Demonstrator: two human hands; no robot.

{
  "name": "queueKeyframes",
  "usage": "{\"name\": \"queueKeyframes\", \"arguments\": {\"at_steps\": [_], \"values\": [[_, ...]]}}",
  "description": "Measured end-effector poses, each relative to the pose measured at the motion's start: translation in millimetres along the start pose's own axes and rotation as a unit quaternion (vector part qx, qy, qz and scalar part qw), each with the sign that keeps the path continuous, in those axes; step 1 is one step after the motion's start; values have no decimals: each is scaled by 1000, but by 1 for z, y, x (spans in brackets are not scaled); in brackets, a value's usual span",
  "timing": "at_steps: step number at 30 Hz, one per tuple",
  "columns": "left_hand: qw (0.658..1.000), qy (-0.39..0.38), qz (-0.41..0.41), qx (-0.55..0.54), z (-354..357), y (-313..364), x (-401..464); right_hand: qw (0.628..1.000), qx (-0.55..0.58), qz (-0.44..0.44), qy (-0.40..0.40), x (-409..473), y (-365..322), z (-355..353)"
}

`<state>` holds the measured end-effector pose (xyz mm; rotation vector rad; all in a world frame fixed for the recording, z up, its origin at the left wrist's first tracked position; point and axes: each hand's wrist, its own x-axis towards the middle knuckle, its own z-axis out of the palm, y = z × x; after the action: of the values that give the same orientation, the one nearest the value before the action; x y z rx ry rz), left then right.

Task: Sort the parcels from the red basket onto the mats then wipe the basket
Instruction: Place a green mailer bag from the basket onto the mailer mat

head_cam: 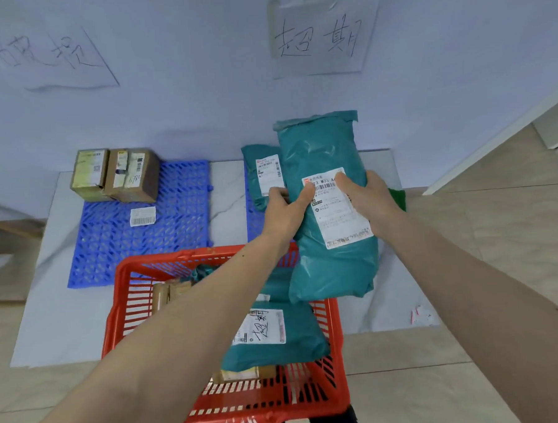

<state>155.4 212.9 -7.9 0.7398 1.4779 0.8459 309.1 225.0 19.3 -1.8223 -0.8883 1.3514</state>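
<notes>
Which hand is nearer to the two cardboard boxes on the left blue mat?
Left. The left hand grips the held teal parcel's near edge, on the side facing the cardboard boxes; the right hand grips its far edge.

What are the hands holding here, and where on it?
Both hands, left and right, grip one large teal parcel by its side edges around mid-height, thumbs on its white label.

Views: one, head-worn, wide-angle.
Position: above the basket (338,353), at the person's head.
Facing: forward and down, toward the wall (201,102).
Nearness: both forearms reach in from the bottom corners; left hand (282,211) and right hand (369,195) sit mid-frame, close.
Far edge: mats (174,216), then wall signs (320,36).
Shared: no second view.
</notes>
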Motion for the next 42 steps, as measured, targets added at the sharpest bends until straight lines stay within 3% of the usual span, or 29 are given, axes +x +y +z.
{"name": "queueKeyframes", "arguments": {"at_steps": [12,24,42], "values": [[996,9,14,85,71,-16,125,1000,-13,-2,-24,154,21,-29],[977,-31,-10,210,93,-91,233,999,-18,32,4,275,131,9],[956,-20,-61,287,105,-122,280,996,-61,68,8,330,176,18]]}}
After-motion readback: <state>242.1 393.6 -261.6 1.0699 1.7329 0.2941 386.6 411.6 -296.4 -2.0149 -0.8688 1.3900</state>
